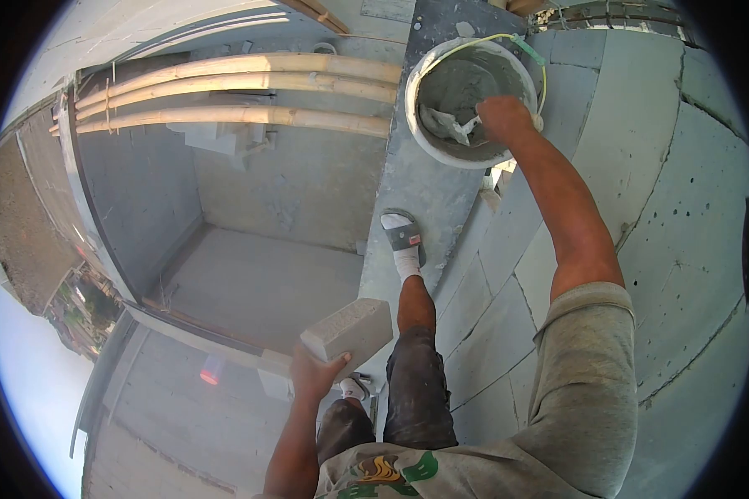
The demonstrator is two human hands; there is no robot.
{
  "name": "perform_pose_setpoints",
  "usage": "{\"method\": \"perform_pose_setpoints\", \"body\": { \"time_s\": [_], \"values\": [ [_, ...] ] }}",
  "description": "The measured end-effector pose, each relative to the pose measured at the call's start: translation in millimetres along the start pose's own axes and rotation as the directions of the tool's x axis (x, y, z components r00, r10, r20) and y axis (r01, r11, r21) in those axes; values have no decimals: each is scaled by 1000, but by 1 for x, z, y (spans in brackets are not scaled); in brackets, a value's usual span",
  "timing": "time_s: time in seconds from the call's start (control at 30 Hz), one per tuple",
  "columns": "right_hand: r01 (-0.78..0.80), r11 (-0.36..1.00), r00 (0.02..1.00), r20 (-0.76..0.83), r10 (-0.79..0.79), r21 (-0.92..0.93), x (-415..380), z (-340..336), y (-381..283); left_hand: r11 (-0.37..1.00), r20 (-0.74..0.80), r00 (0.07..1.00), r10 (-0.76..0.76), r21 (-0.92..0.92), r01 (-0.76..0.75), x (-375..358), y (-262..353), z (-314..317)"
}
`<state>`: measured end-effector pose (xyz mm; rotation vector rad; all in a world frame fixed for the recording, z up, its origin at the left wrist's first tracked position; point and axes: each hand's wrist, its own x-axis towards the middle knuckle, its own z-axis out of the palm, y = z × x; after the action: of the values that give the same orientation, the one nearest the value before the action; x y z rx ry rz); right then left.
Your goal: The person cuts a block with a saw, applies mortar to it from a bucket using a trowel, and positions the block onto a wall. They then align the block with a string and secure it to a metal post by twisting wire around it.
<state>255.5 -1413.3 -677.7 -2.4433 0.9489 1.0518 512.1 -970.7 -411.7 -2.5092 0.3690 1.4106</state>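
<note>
My left hand (314,374) grips a light grey block (349,328) at its lower left end, thumb on the near face, and holds it in front of my legs. At the upper right, my right hand (503,119) is closed on the handle of a trowel (449,125) inside a white bucket (420,137). Wet grey mortar (466,83) lies in the bucket and coats its inner wall. The trowel's blade is smeared with mortar. A yellow-green bucket handle (544,79) arches over the bucket's right rim.
The bucket and my sandalled foot (403,234) rest on a narrow grey plank (429,200). To the right rises a wall of large pale blocks (566,208). Bamboo poles (241,83) span the upper left, above a drop to a lower floor (258,274).
</note>
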Motion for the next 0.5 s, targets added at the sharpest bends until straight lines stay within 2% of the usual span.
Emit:
{"method": "perform_pose_setpoints", "body": {
  "time_s": [0.07, 0.13, 0.2, 0.23, 0.3, 0.43, 0.5],
  "values": [
    [1, 999, 1000, 3, -1, 42, -8, 0, 7, 1000, -12, 1000, -20, 15, 20, -1, -3, 2],
    [-4, 997, 1000, -2, 4, 82, -17, 0, 14, 998, 25, 999, -21, -55, 22, -3, 7, -1],
    [-108, 967, 994, 56, 98, 230, -26, 6, 13, 998, 18, 1000, -20, -55, 21, -3, 8, -1],
    [-107, 966, 994, 53, 97, 237, -28, 10, 14, 998, 16, 1000, -20, -54, 21, -3, 8, -2],
    [-181, 898, 983, 71, 166, 402, -34, 18, 18, 996, 17, 1000, 5, -94, -4, -3, 11, -6],
    [-210, 814, 976, 61, 211, 542, -37, 20, 25, 984, 11, 998, 56, -172, -54, 9, 19, -8],
    [-308, 699, 951, 231, 207, 646, -32, 15, 30, 984, 5, 996, 86, -155, -84, 20, 36, -13]
  ]
}}
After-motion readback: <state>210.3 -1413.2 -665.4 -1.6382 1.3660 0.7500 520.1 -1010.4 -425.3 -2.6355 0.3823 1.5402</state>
